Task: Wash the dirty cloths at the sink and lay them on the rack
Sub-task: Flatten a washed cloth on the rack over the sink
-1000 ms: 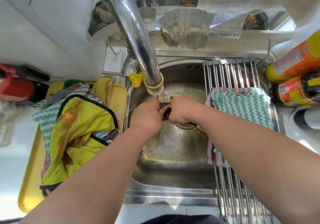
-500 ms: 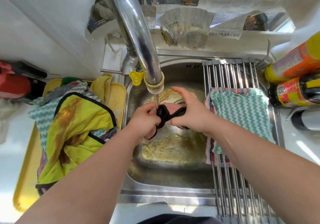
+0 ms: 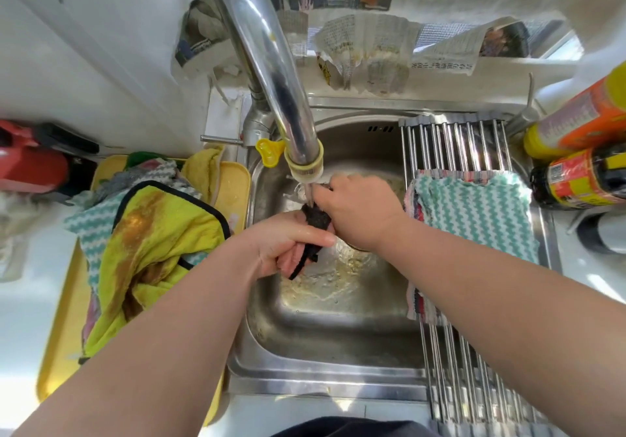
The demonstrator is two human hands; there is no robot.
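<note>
No words could be read. The newspapers point(image 3: 443, 54) behind the sink point(image 3: 338, 321) carried print too blurred to read; the dark bottle point(image 3: 582, 179) bore a barcode point(image 3: 555, 174), the orange bottle point(image 3: 582, 111) only smeared lettering.

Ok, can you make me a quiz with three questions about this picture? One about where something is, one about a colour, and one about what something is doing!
1. The tap is: A) running water, B) turned off, C) wrapped in a towel.
2. The wet cloth held by the left hand and right hand is: A) white, B) black, C) blue.
3. The stained yellow cloth lies: A) on the yellow tray left of the sink, B) inside the sink, C) draped over the tap.

Answers: 1 A, a thin stream falls from the spout onto the wet cloth. 2 B, it shows black where it sticks out between the two hands. 3 A, it rests on the yellow tray, outside the sink.
</note>
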